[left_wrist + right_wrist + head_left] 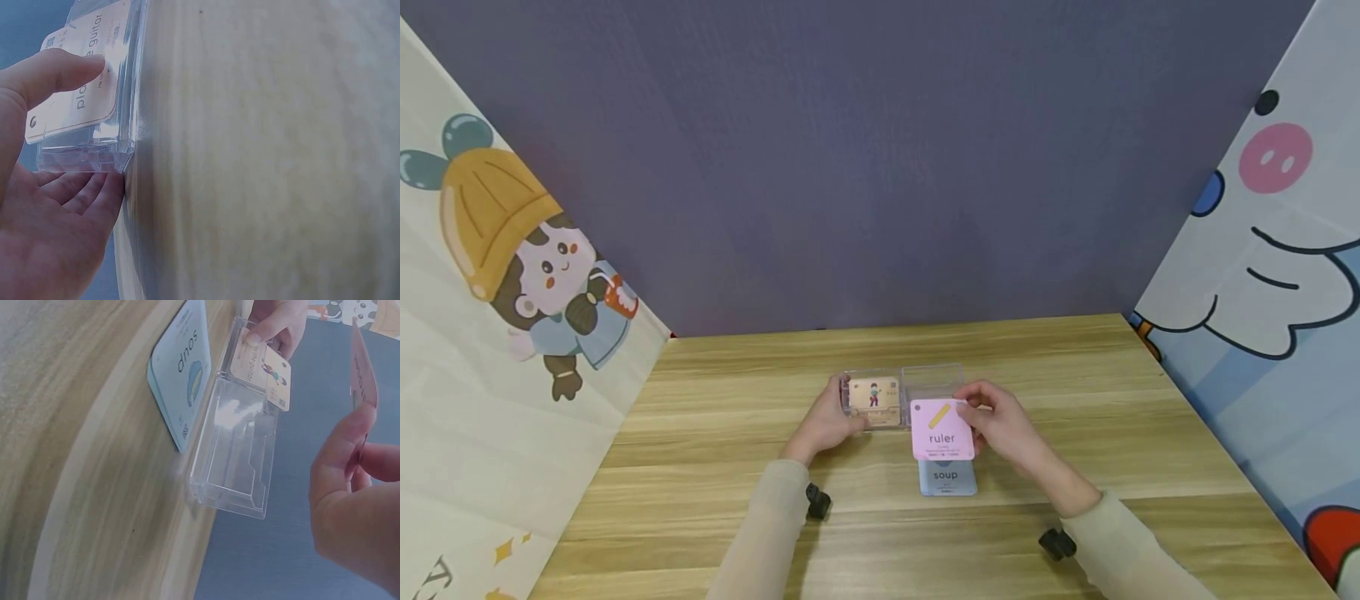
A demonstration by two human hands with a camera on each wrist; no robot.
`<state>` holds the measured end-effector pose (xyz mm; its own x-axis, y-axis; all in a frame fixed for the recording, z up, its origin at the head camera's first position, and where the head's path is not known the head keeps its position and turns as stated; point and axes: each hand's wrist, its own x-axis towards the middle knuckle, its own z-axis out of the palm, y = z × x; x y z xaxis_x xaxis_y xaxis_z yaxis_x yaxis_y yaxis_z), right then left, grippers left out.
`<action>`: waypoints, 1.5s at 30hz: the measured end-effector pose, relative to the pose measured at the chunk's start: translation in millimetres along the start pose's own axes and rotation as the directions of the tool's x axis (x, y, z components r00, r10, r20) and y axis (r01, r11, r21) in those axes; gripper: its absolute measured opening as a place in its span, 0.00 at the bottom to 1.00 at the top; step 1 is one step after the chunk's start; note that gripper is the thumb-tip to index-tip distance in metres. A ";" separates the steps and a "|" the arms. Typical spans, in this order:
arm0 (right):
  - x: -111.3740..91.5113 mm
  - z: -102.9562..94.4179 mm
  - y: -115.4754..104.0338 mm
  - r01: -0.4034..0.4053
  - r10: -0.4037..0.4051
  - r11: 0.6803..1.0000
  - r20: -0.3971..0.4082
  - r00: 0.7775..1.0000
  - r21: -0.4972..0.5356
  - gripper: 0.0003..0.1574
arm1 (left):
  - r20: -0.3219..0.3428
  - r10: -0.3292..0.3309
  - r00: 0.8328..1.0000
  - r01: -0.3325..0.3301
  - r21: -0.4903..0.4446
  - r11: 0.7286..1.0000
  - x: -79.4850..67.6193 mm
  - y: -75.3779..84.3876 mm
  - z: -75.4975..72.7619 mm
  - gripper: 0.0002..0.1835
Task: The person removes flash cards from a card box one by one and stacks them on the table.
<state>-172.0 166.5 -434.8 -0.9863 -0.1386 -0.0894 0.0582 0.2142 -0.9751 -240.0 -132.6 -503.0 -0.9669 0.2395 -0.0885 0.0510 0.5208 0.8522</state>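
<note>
A clear plastic box (pixel 228 456) with two compartments stands on the table. Its left compartment holds tan cards (pixel 874 396), the front one showing a figure with a guitar; the right compartment holds no cards. My left hand (pixel 829 423) grips the box's left end, thumb on the front tan card and the other fingers at the side wall. Between thumb and fingers, my right hand (pixel 1003 425) pinches a pink "ruler" card (pixel 942 450), raised in front of the right compartment. Below it lies a small stack of blue cards with a "soup" card (pixel 947 479) on top, partly covered by the pink card in the head view.
The wood-grain table (pixel 715 500) runs back to a dark grey-blue panel (pixel 880 167). Cartoon-printed sheets stand at left (pixel 445 333) and right (pixel 1322 350). A small black device (pixel 817 502) sits at each wrist.
</note>
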 end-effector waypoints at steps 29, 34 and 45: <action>-4.1 3.4 18.2 -0.014 0.014 0.996 0.004 1.000 -0.083 0.12 | -0.006 -0.011 1.000 0.012 0.019 1.000 -0.1 -1.3 0.6 0.56; -4.5 3.5 21.6 0.005 -0.003 0.994 0.015 1.000 -0.114 0.11 | -0.007 -0.009 1.000 0.009 0.009 1.000 0.0 -0.6 0.3 0.56; -3.5 4.6 27.9 0.015 -0.013 0.988 0.009 1.000 -0.156 0.10 | -0.012 0.001 1.000 0.000 0.022 1.000 1.2 -1.5 1.0 0.55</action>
<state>-166.3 168.5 -462.6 -0.9856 -0.1499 -0.0781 0.0191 0.3599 -0.9328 -241.0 -132.3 -504.9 -0.9699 0.2296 -0.0816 0.0569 0.5388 0.8405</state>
